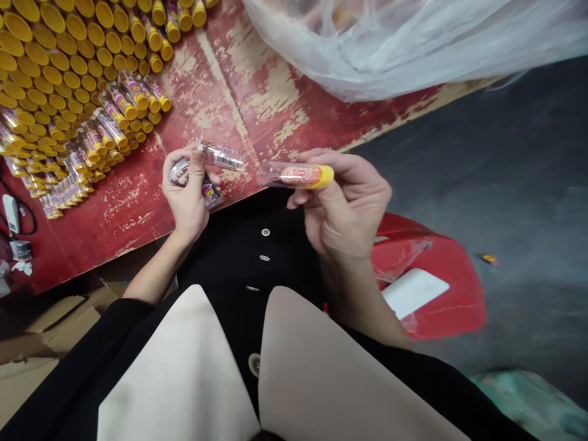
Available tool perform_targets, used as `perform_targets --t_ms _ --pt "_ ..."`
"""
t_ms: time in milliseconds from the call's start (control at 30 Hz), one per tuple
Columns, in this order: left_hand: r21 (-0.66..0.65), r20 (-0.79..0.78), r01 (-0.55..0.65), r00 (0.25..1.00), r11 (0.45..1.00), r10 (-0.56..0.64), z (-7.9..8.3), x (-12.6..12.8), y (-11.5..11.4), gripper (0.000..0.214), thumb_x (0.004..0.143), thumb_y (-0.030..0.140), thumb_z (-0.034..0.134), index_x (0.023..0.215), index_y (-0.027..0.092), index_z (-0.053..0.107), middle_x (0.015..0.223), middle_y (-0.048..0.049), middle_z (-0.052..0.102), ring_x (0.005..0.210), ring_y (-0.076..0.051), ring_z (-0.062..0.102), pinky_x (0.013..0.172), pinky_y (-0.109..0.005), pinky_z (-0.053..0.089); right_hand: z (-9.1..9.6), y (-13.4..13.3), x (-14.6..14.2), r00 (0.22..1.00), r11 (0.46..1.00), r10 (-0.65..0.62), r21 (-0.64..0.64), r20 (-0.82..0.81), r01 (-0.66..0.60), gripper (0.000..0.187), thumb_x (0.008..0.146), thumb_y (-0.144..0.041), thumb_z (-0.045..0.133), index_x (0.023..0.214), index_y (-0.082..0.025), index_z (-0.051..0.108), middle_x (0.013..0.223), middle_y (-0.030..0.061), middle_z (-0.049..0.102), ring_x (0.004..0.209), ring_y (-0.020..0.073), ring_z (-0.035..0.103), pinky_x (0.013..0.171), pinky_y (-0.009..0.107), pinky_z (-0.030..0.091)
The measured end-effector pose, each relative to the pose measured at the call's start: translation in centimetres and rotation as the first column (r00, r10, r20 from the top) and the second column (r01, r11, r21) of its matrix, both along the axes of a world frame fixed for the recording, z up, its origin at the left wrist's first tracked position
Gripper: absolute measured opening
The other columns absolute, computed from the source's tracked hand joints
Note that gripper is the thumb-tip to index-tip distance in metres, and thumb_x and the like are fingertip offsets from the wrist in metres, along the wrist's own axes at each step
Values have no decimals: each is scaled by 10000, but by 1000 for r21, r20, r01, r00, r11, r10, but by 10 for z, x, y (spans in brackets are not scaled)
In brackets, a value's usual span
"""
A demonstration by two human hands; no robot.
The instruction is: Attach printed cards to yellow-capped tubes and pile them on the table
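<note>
My right hand [346, 205] pinches a clear plastic tube [294, 175] near its yellow cap. Something reddish with pale markings shows inside the tube, which lies sideways, its clear end pointing left. In my left hand [186, 190], thumb and fingers close on a clear printed plastic sleeve [223, 157] with a barcode. More shiny printed plastic [180, 172] is tucked in the same palm, and a dark printed piece [212, 195] shows below the fingers. A small gap separates the sleeve from the tube's clear end.
Many yellow-capped tubes [73, 79] are stacked at the table's left, some with printed sleeves. A translucent plastic bag [390, 55] lies along the far right of the worn red table [138, 211]. A red stool [450, 294] holds a white flat object [416, 293]. Cardboard [68, 324] sits lower left.
</note>
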State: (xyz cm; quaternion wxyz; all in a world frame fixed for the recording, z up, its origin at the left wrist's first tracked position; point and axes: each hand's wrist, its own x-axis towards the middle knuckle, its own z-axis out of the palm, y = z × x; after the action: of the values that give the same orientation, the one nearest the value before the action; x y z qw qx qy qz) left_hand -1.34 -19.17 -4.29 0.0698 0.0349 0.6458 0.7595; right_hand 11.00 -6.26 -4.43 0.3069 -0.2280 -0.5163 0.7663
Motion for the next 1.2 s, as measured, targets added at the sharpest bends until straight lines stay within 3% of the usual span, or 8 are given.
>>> perform_targets --t_ms 100,267,367,533,700,867,1033,1200 --pt "-24 150 16 989 1000 -13 2 -1 -1 318 808 475 772 878 229 584 584 86 570 512 -59 598 546 -162 469 -1 2 1 996 996 -84 20 -34 85 88 868 -331 730 952 -309 739 897 -39 696 552 54 588 470 211 548" --pt "-18 245 32 969 999 -27 3 2 0 299 822 459 764 901 226 595 541 91 566 510 -57 602 538 -146 459 1 1 2 995 989 -89 119 46 83 99 885 -308 709 969 -270 747 806 -29 666 597 71 625 544 235 586" --pt "-7 214 56 975 998 -53 3 2 1 331 792 476 786 878 225 588 600 77 617 536 -59 618 548 -145 478 3 2 5 993 971 -80 234 90 57 142 898 -367 687 966 -261 752 868 -2 675 649 99 655 552 261 593" --pt "75 115 156 980 985 -164 8 1 3 394 721 506 831 814 212 587 954 35 737 539 -29 605 553 -161 519 11 2 10 978 922 -188 359 87 145 165 910 -386 663 982 -270 756 942 29 663 773 155 681 599 323 623" --pt "49 198 199 958 979 -205 9 0 4 329 776 495 793 846 236 602 887 41 735 522 -33 590 552 -165 521 13 -1 14 974 919 -188 373 128 128 149 908 -354 659 993 -305 770 946 32 674 809 193 691 663 385 629" --pt "80 348 158 921 984 -176 8 2 9 280 847 449 740 1039 279 627 729 52 712 561 -71 648 529 -149 495 8 -5 15 936 804 -350 529 48 273 177 897 -310 674 1040 -343 773 941 26 702 921 222 685 822 426 618" --pt "88 375 131 914 987 -155 12 2 15 275 863 436 727 1058 275 617 735 46 721 590 -80 670 555 -159 511 9 -2 13 964 915 -239 359 115 184 153 891 -381 677 989 -301 763 937 29 668 775 176 668 668 374 635" --pt "69 351 133 925 989 -149 13 0 17 234 871 426 722 980 256 603 785 46 730 604 -66 660 618 -173 536 9 9 16 992 942 -76 332 100 39 124 853 -351 725 939 -279 776 852 21 664 693 143 645 583 321 610"
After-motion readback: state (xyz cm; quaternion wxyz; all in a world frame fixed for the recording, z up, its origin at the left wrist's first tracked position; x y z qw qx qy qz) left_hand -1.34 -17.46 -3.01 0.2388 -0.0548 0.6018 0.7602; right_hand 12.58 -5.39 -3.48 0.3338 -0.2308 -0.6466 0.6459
